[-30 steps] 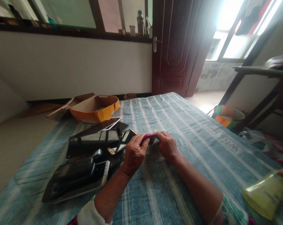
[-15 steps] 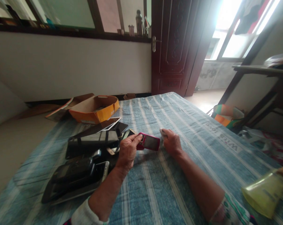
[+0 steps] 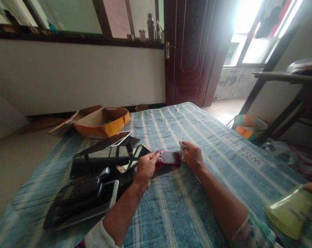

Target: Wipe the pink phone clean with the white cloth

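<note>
A small pink phone (image 3: 169,158) lies face up on the blue striped cloth (image 3: 202,137). My left hand (image 3: 145,168) pinches its left end with thumb and fingers. My right hand (image 3: 193,156) rests just right of the phone, its fingers curled around a small white wad (image 3: 182,144). A heap of dark phones and tablets (image 3: 93,172) lies to the left of my left hand.
An orange cardboard box (image 3: 104,122) sits at the far left of the cloth, with loose cardboard beside it. A yellow-green bottle (image 3: 290,210) lies at the right front. A dark door, a bag on the floor and a wooden frame stand beyond.
The pink phone went from being held on edge between both hands to lying flat on the cloth. My right hand has let go of it and drawn a little to the right.
</note>
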The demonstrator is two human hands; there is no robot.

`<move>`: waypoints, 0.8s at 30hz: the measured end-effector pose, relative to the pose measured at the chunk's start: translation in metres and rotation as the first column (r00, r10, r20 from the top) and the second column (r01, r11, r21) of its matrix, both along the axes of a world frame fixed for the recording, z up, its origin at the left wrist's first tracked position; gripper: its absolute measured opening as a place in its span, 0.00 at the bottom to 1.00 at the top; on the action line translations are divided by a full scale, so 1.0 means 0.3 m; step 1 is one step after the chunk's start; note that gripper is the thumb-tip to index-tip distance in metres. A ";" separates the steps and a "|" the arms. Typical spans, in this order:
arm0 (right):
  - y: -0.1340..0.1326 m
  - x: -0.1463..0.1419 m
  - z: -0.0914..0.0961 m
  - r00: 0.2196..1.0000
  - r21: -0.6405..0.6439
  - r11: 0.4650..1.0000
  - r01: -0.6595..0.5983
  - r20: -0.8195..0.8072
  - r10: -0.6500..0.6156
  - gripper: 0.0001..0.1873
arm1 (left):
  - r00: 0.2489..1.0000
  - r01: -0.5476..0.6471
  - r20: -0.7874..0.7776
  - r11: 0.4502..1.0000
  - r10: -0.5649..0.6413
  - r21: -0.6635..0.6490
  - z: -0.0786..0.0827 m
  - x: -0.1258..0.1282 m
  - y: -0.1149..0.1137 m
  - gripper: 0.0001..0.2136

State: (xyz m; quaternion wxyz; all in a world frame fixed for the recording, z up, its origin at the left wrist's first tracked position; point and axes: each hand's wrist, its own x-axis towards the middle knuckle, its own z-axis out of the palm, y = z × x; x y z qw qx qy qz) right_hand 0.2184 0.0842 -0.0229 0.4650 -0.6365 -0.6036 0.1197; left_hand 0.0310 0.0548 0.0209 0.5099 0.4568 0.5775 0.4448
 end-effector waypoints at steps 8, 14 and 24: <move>-0.021 -0.013 0.006 0.995 -0.003 1.000 -0.013 0.102 0.013 0.17 | 0.709 0.194 -0.704 0.969 -0.032 0.152 0.019 -0.027 0.007 0.12; -0.036 -0.011 0.005 0.989 0.008 1.000 -0.016 0.149 0.014 0.15 | 0.501 0.272 -0.862 0.960 -0.075 0.074 0.021 -0.021 -0.008 0.11; -0.130 -0.061 0.043 0.818 0.106 0.976 -0.188 0.567 0.096 0.14 | 0.471 0.436 -0.882 0.872 -0.008 0.224 -0.006 -0.033 -0.017 0.09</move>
